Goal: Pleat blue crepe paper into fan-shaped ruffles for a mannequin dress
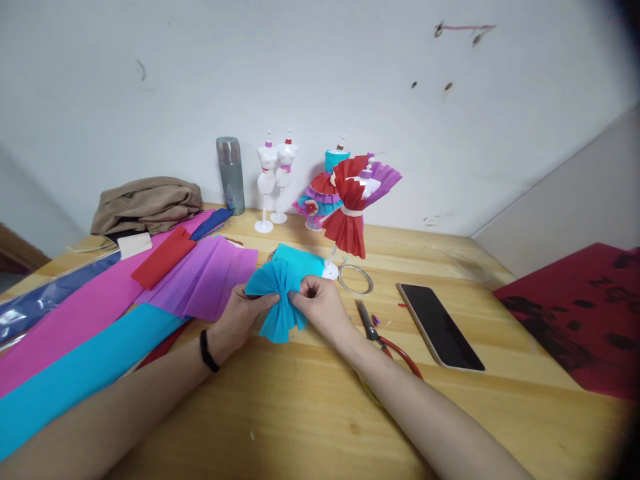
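Observation:
A pleated piece of turquoise crepe paper (283, 327) is fanned out above the table, gathered at its middle. My left hand (243, 317) pinches its left side between thumb and fingers. At the gathered centre, my right hand (320, 303) is closed on the same paper. Behind it lies another turquoise sheet (303, 260). Just beyond stands a small white mannequin (369, 187) wearing a red pleated paper dress (350, 233) with a purple fan at the shoulder. Scissors (373, 330) with red-orange handles lie beside my right forearm, which partly hides them.
Left are long crepe paper strips (95, 293), purple sheets (215, 280) and brown cloth (147, 203). A thermos (231, 177), two bare mannequins (267, 180) and a dressed mannequin (337, 160) stand along the wall. Right are a wire coil (370, 283), phone (440, 327) and red bag (575, 313).

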Available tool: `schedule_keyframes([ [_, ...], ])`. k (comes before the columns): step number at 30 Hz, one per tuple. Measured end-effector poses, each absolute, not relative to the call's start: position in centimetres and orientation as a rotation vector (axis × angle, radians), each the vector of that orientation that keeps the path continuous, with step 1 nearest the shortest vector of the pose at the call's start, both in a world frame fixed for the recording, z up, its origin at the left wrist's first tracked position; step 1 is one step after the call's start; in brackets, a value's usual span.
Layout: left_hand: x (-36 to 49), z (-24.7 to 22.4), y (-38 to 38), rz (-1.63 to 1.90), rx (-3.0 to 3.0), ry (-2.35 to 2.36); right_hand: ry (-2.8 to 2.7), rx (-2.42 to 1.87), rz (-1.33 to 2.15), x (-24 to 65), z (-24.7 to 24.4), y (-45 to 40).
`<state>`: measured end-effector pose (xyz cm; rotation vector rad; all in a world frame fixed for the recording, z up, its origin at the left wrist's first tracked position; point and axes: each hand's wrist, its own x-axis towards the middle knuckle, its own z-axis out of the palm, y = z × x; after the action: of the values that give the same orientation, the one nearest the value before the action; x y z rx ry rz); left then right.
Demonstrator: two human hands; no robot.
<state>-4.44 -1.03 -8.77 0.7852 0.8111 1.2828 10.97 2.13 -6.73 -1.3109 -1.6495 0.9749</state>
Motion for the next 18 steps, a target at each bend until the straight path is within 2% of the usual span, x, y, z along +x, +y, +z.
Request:
schedule_keyframes([
  [7, -4.35, -8.92, -1.23, 1.283, 0.781, 0.850, -1.671, -1.273, 1.023, 10.86, -6.79, 2.09],
  [18, -4.15, -8.45, -1.23, 1.328, 0.766, 0.849, -1.871, -1.280, 0.866, 10.94, -6.08, 1.19],
])
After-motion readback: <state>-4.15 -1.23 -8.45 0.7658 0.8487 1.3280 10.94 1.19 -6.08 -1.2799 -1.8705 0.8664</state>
